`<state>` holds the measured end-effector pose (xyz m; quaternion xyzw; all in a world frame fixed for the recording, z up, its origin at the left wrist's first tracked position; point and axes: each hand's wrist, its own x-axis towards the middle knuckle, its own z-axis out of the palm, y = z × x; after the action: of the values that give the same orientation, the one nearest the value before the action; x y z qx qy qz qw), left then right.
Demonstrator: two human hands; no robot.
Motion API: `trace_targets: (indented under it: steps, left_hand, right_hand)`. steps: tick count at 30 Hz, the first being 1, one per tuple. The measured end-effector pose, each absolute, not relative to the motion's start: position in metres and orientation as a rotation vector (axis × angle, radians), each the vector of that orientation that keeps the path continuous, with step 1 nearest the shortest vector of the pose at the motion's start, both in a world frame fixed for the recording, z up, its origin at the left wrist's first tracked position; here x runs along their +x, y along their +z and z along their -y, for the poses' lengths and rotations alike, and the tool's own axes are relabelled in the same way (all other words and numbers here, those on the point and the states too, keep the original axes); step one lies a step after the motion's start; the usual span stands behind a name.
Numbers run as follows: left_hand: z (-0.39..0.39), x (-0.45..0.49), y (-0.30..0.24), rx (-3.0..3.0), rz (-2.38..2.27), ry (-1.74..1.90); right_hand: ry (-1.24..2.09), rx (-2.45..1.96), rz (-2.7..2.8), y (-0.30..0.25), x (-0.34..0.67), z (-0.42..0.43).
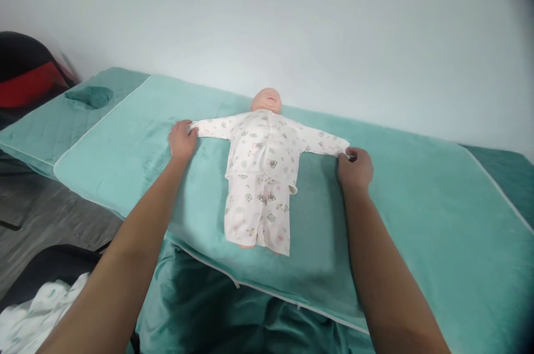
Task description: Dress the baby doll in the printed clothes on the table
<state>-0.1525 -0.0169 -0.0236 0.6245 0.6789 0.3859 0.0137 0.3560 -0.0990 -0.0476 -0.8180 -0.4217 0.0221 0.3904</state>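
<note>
A baby doll [266, 99] lies on its back on a teal towel [400, 215], arms stretched out to both sides. It wears a white printed top [263, 145] and matching trousers [258, 215]. My left hand [182, 140] is closed on the cuff of the sleeve at the left. My right hand [355, 167] pinches the cuff of the sleeve at the right. Both my forearms reach in from the bottom edge.
The towel covers a teal padded bed [45, 126] against a white wall. A dark teal folded cloth [89, 96] lies at the bed's left end. A black and red bag [25, 79] stands at far left. White printed fabric [29, 315] lies at bottom left.
</note>
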Motion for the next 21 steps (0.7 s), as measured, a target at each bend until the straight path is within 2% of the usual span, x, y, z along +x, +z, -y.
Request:
trace_targets:
  steps: [13, 21]
  left_hand:
    - [0.019, -0.155, -0.023, 1.724, -2.020, 1.456]
    - [0.021, -0.154, -0.022, 1.692, -2.055, 1.470]
  right_hand:
    - [0.100, -1.992, 0.955, -0.043, 0.358, 0.092]
    - [0.086, -1.889, 0.921, -0.042, 0.364, 0.088]
